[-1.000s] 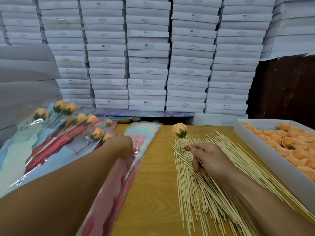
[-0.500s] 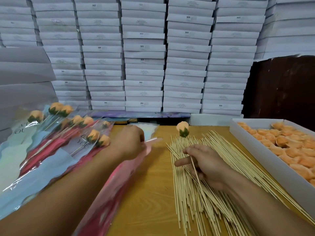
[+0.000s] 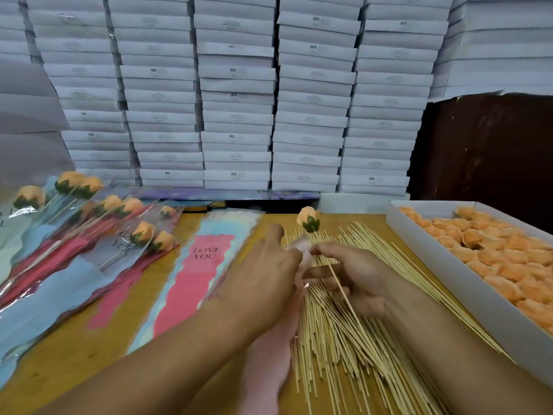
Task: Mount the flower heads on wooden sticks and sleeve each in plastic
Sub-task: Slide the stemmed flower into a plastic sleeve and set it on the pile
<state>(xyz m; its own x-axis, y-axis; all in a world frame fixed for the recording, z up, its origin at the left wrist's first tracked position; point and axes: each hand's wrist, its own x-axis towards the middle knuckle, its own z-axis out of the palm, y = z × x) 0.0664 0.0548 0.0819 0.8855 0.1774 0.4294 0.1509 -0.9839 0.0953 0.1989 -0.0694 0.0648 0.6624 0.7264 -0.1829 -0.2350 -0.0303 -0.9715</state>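
Observation:
My right hand pinches a wooden stick that carries an orange flower head with a green base, raised over the pile of loose sticks. My left hand grips a pink plastic sleeve and holds its top end against the fingers of my right hand, just below the flower. The sleeve hangs down under my left wrist. How far the stick sits inside the sleeve cannot be told.
A stack of flat sleeves printed "LOVE YOU" lies on the wooden table. Finished sleeved flowers are piled at the left. A white box of orange flower heads stands at the right. Stacked white boxes form the back wall.
My left hand pulled one sleeve off the stack and carried it right to meet my right hand. My right hand kept the flower stick upright, almost in place.

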